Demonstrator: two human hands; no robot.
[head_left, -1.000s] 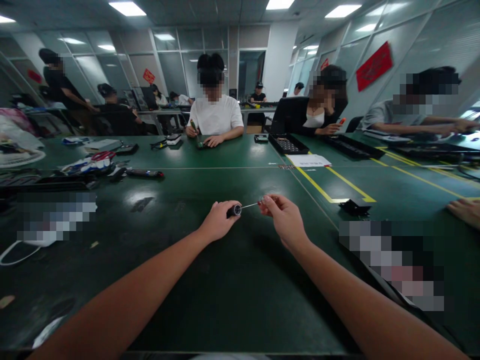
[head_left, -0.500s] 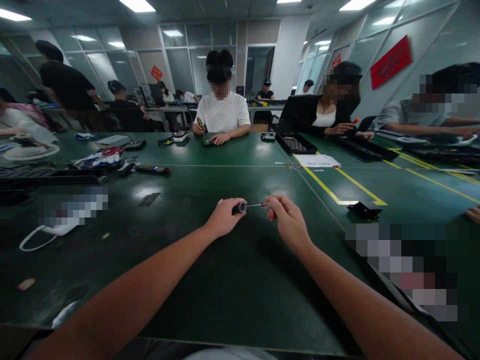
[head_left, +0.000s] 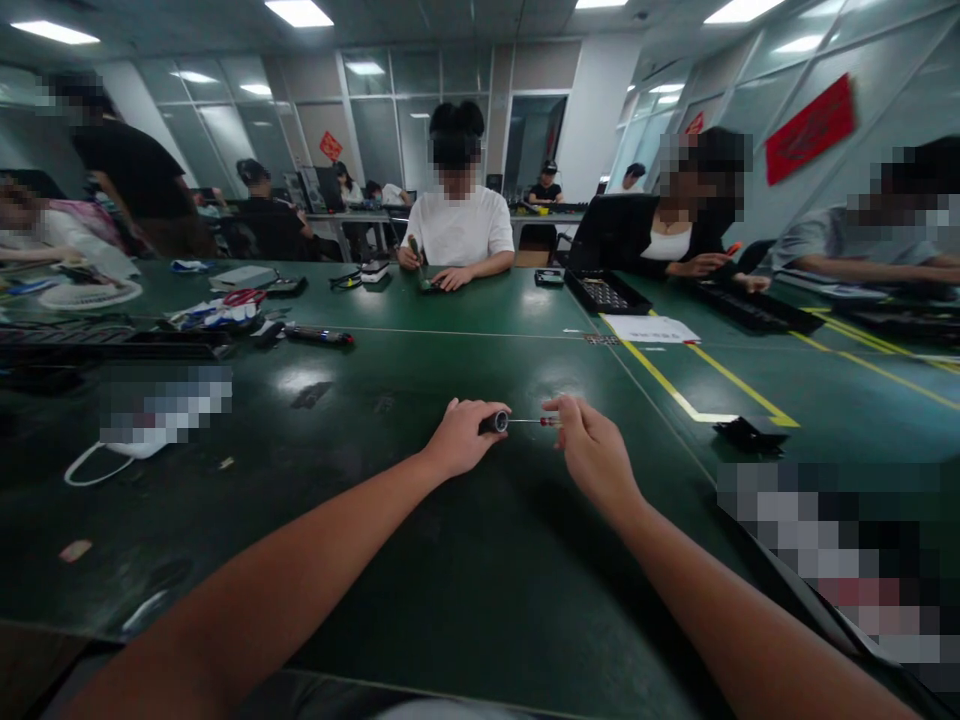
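Observation:
Over the middle of the green table, my left hand is closed around a small black cylinder whose round end faces right and toward me. My right hand grips a screwdriver by its red handle, held level. Its thin metal shaft points left, with the tip at the cylinder's round end. Whether the tip sits inside the cylinder or only touches it is too small to tell. The fingers of my left hand partly hide the cylinder's body.
A black bracket-like part lies to the right, near yellow tape lines. White paper and a black tray are farther back. A dark pen-shaped tool rests at left. A person in white works opposite.
The whole view has shifted slightly, so everything appears further right. My right fingers look a little looser on the screwdriver handle, and more of it shows. The cylinder stays in my left hand.

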